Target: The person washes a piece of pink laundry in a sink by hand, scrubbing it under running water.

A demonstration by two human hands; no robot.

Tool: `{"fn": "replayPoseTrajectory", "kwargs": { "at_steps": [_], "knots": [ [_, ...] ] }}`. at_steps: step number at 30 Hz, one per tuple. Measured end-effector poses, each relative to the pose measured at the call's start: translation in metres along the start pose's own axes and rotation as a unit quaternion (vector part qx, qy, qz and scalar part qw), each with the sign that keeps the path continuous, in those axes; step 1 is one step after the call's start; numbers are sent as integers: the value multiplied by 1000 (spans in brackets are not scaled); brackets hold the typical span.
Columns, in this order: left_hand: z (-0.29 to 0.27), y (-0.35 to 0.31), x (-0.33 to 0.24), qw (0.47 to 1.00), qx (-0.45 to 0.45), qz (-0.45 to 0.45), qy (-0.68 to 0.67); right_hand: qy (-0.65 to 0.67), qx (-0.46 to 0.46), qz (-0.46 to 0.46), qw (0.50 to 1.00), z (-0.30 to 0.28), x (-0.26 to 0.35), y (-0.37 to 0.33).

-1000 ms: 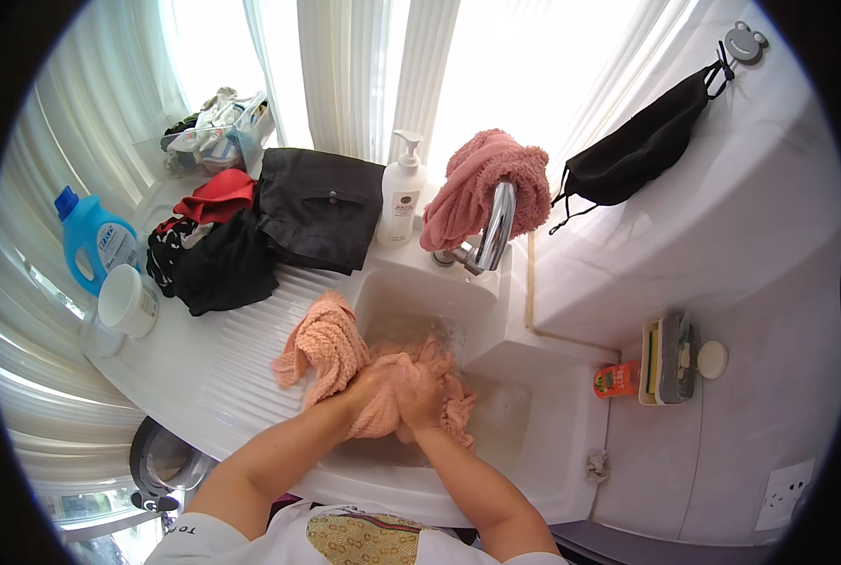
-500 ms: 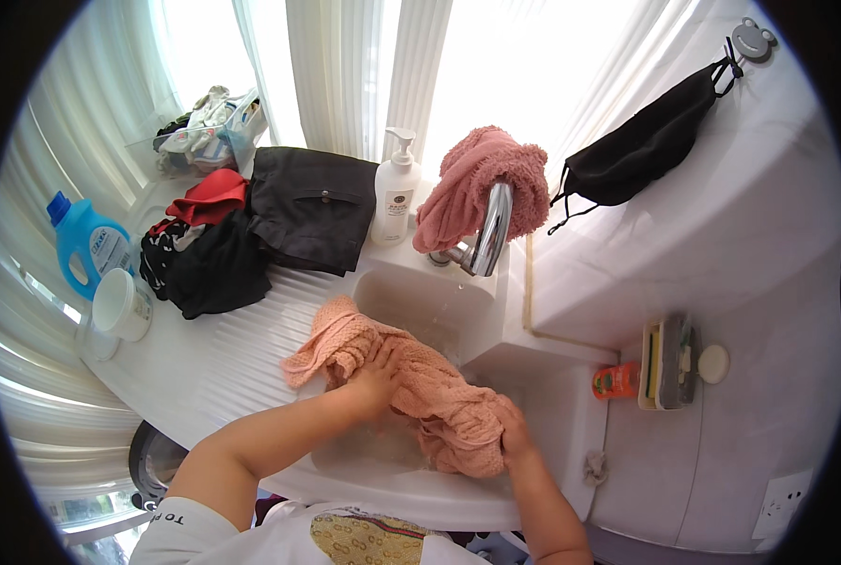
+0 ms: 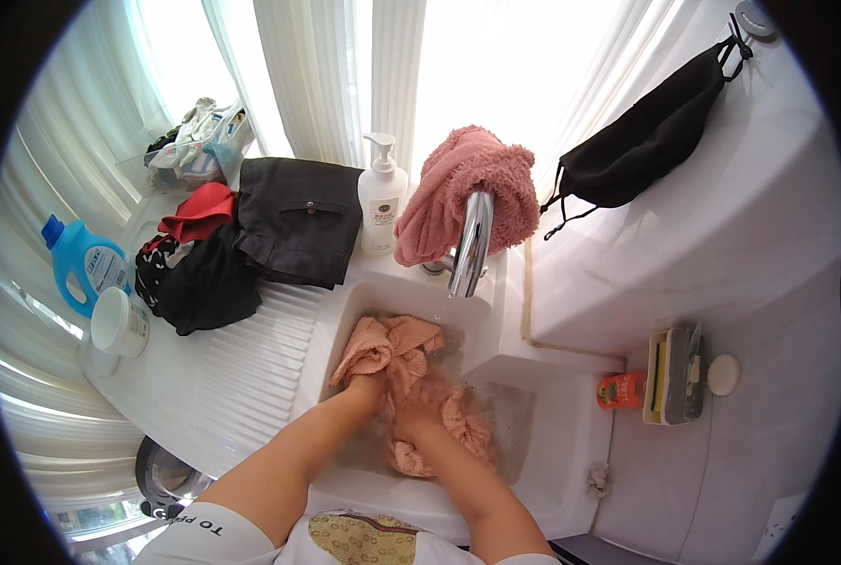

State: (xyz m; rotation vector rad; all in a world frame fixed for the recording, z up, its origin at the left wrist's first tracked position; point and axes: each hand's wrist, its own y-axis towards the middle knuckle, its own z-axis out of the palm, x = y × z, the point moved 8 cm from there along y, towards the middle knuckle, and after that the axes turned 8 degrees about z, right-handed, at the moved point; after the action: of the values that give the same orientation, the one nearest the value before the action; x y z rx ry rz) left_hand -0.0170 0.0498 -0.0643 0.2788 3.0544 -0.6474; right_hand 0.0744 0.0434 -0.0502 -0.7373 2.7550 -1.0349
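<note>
Head view: both hands clutch pink cloth (sink).

A: What stands by the tap?
B: A white pump bottle, with a pink towel draped over the tap.
A: And on the counter?
B: Dark clothes, a blue detergent bottle.

Home laundry corner (sink, detergent bottle)
</note>
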Motion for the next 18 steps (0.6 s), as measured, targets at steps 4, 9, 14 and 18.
{"fn": "replayPoseTrajectory", "kwargs": {
  "at_steps": [4, 9, 14, 18],
  "knots": [
    [17, 6, 9, 986, 65, -33, -152, 79, -52, -8, 996, -19, -22, -7],
    [-59, -41, -9, 828, 159, -77, -533, 405, -130, 64, 903, -21, -63, 0],
    [-96, -73, -17, 510, 109, -54, -852, 727, 41, -64, 683, -55, -82, -51],
    [-130, -76, 8, 740, -44, 69, -668, 775, 131, -140, 603, -70, -96, -82]
  ]
}}
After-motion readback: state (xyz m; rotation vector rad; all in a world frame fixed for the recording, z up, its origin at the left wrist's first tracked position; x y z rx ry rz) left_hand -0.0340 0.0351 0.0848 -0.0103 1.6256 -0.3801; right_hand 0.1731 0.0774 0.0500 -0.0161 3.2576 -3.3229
